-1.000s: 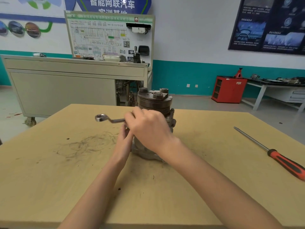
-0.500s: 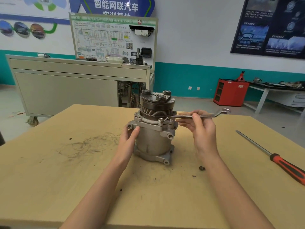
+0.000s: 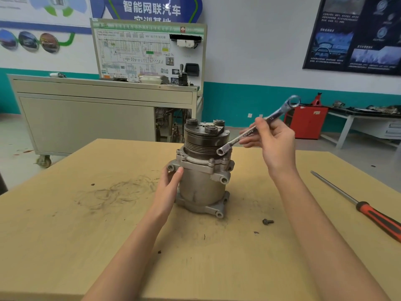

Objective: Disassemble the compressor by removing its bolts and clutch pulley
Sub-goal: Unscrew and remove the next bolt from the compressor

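A grey metal compressor [image 3: 200, 185] stands upright in the middle of the wooden table [image 3: 86, 235], its dark ribbed clutch pulley [image 3: 205, 137] on top. My left hand [image 3: 170, 181] presses against the housing's left side, just under a mounting ear. My right hand [image 3: 274, 142] holds a double ring wrench [image 3: 256, 127] tilted up to the right. The wrench's lower ring hangs off the housing, just above a flange bolt [image 3: 211, 161]. One loose bolt [image 3: 268, 221] lies on the table to the right of the compressor's base.
A long screwdriver [image 3: 368, 210] with a red and black handle lies near the table's right edge. Beyond the table stand a grey wheeled cabinet [image 3: 86, 118] with a wiring display board, a red tool cabinet [image 3: 307, 121] and a white side bench [image 3: 368, 120].
The wrench has lifted off the flange bolt and tilted up to the right. One second ago my right hand was swinging it across the compressor's left side. My left hand stayed on the housing.
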Demonstrator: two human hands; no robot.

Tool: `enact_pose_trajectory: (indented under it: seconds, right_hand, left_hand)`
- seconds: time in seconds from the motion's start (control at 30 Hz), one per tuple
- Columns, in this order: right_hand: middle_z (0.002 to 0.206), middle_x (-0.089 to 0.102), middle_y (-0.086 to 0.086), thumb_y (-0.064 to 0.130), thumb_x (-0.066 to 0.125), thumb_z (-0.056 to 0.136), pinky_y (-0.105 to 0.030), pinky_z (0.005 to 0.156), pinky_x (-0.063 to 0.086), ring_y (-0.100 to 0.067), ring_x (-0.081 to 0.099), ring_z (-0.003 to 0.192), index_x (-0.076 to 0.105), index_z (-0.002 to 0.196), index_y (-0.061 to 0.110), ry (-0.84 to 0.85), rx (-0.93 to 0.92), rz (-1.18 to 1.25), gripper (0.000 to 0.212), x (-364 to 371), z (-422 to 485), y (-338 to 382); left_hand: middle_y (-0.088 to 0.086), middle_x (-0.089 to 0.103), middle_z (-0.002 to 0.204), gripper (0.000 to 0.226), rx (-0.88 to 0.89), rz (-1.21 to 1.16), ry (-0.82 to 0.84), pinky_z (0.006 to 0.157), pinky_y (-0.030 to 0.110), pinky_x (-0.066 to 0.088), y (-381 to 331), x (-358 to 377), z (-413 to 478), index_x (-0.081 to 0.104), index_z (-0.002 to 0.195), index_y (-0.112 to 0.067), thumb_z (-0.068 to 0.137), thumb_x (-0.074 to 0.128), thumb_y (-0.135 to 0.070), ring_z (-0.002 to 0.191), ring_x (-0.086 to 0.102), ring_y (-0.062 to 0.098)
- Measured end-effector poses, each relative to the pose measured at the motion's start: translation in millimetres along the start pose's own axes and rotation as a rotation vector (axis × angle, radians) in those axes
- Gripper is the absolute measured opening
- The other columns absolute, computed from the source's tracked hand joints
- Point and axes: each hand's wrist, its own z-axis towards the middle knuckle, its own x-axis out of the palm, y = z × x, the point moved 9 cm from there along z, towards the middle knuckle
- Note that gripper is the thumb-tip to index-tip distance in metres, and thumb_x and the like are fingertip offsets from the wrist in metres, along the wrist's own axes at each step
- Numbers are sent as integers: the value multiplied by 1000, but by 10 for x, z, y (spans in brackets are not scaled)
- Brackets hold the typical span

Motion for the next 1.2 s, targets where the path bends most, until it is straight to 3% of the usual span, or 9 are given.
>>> enact_pose_trajectory:
  seconds: [0.17,0.3,0.43,0.53,0.67,0.77,0.97,1.1,1.2]
  right_hand:
    - [67,67,-7,16,60,89,-29,51,54,-17,64,54,67,83,1,164,-746,-715,18,737,-500,795]
    - [64,62,-7,16,63,87,-28,40,48,-21,60,49,67,79,5,273,-935,-1002,14,1234,-820,806]
    - [63,61,3,5,48,78,-22,42,42,-10,59,50,66,74,19,291,-1014,-1333,23,1592,-1050,627]
    - [65,62,4,5,44,78,-21,46,42,-9,58,53,67,74,19,263,-1011,-1361,27,1648,-1126,576]
    - [66,61,-5,6,66,80,-25,46,47,-16,58,53,68,76,6,132,-1033,-986,5,1231,-1056,697]
    - [78,67,-9,13,58,89,-23,62,53,-17,63,67,68,82,-1,160,-828,-574,18,759,-952,568]
    - [88,71,-6,10,39,98,-30,74,55,-25,69,83,57,89,6,133,64,314,21,128,-466,-318]
    - [78,71,-10,9,36,100,-27,67,56,-22,69,80,56,88,4,124,514,576,24,229,-245,-847]
    - [75,71,-11,11,39,99,-24,63,56,-20,70,75,56,88,3,142,577,609,22,292,-139,-921]
  left_hand:
    - [-14,48,135,46,6,-8,2,90,18,33,2,-9,0,39,140,-32,96,47,-44,129,44,9]
    - [-15,53,129,41,34,-5,2,83,13,36,-11,-7,15,42,135,-31,96,48,-42,123,48,3]
    - [-17,52,120,40,126,128,-7,75,1,41,-60,-23,3,41,138,-23,98,48,-24,96,44,-32]
    - [-17,53,115,35,147,185,-30,72,-1,41,-48,-46,7,45,131,-24,98,45,-12,94,45,-30]
    - [-19,57,125,35,61,50,9,83,14,39,-4,-28,15,48,132,-28,97,50,-34,113,49,-13]
    - [-26,57,120,35,26,12,8,79,13,36,14,-18,13,48,131,-34,96,49,-41,113,52,-7]
    - [-24,52,120,37,-5,15,12,82,16,34,30,5,4,43,132,-38,96,48,-44,117,49,1]
    - [-20,51,123,34,-5,12,14,82,13,34,22,11,-1,40,129,-40,96,48,-42,119,48,3]
    - [-22,51,123,41,4,16,9,85,14,34,5,10,-6,38,135,-35,97,48,-41,127,44,7]
